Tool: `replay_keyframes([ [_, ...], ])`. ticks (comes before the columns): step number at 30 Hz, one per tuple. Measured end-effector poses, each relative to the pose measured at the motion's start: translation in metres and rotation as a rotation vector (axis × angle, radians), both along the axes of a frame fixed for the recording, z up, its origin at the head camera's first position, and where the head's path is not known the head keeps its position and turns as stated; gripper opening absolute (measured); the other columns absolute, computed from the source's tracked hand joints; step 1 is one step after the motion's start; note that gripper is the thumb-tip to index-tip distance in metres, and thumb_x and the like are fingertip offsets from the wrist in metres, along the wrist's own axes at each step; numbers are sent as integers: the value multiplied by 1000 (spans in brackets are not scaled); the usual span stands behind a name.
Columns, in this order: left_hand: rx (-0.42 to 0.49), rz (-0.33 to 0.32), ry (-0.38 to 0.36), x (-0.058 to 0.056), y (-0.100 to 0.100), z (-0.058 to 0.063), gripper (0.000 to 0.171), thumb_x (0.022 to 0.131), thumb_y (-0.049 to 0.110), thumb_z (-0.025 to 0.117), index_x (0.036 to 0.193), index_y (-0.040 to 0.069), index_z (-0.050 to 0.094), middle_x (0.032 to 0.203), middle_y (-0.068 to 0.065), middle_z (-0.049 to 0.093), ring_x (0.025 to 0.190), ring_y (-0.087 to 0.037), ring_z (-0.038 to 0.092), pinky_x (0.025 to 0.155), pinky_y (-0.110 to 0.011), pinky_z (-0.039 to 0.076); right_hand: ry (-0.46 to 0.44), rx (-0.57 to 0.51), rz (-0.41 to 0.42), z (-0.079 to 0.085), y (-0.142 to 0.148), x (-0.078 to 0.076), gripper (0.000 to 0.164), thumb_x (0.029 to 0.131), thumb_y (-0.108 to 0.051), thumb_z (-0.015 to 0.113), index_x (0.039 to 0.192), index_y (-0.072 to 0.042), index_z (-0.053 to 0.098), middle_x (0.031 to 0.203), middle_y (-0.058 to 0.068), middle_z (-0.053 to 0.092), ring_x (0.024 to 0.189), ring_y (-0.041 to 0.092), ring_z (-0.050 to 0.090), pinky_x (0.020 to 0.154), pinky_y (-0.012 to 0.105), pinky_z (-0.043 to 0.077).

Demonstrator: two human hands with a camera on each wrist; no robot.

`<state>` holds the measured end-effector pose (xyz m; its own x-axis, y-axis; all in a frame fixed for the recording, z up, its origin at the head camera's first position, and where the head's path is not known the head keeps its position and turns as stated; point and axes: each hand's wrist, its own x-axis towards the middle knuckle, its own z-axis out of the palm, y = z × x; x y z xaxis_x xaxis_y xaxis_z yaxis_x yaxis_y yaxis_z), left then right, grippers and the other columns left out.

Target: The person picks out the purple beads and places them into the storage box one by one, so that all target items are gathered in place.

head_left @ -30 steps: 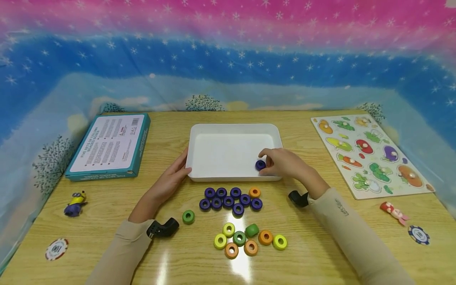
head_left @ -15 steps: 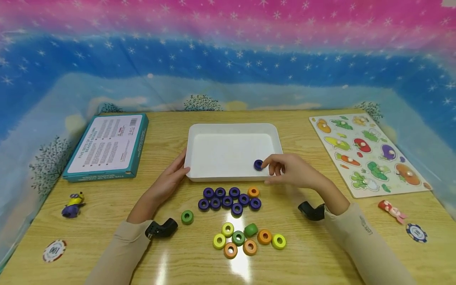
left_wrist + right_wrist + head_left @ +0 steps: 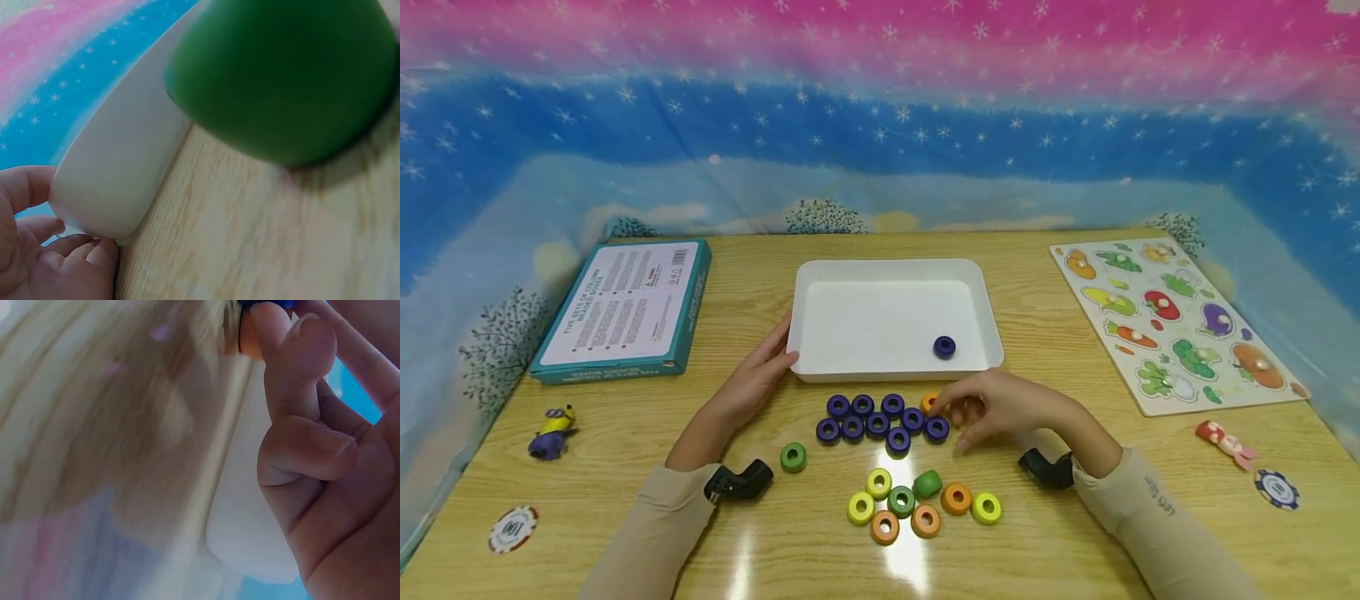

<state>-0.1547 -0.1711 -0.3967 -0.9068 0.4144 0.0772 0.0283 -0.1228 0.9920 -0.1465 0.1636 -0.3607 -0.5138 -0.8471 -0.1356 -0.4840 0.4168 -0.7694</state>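
From where I stand, the white rectangular plastic tray (image 3: 880,325) lies flat on the wood-grain table (image 3: 745,283), its long sides running left to right before the person. Inside, near its front right corner, one dark purple ring-shaped bead (image 3: 944,355) sits flat, hole upward, well apart from any finger.

The left hand (image 3: 754,382) grips the tray's front left corner, thumb at the front, other fingers against the side wall. The right hand (image 3: 1006,404) reaches in front of the tray with fingers bent and thumb held apart from the index, above the right end of nine matching purple beads (image 3: 877,435), all lying hole-up. The index fingertip covers part of a small orange ring-shaped bead (image 3: 925,405); I can't tell whether it touches.

One glossy green rounded bead (image 3: 928,484) shows no hole from here. At the left wrist, a large green shape is cut off above; at the right wrist, the tabletop blurs and a blue piece is cropped at the top edge.
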Motion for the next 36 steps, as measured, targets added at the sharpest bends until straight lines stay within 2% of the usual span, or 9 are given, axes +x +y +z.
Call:
replay_keyframes([
  [24,-4,9,-24,0,-1,-1,54,91,2,31,137,14,5,141,1,0,126,-13,2,100,-32,9,46,0,36,-7,-6,3,30,67,-28,69,95,-21,60,78,-8,57,60,6,50,50,21,43],
  [30,7,3,-18,0,0,0,54,91,2,30,137,13,5,141,0,0,126,-13,3,100,-32,9,60,0,-31,7,2,1,31,68,-28,69,98,-21,60,75,-7,56,56,7,47,48,23,42],
  [36,7,-1,-9,-1,-1,-1,54,91,2,31,137,11,5,141,-2,-1,126,-15,2,99,-32,10,139,-8,-132,24,11,-10,32,71,-30,66,101,-23,59,78,-9,55,58,9,46,49,23,40],
])
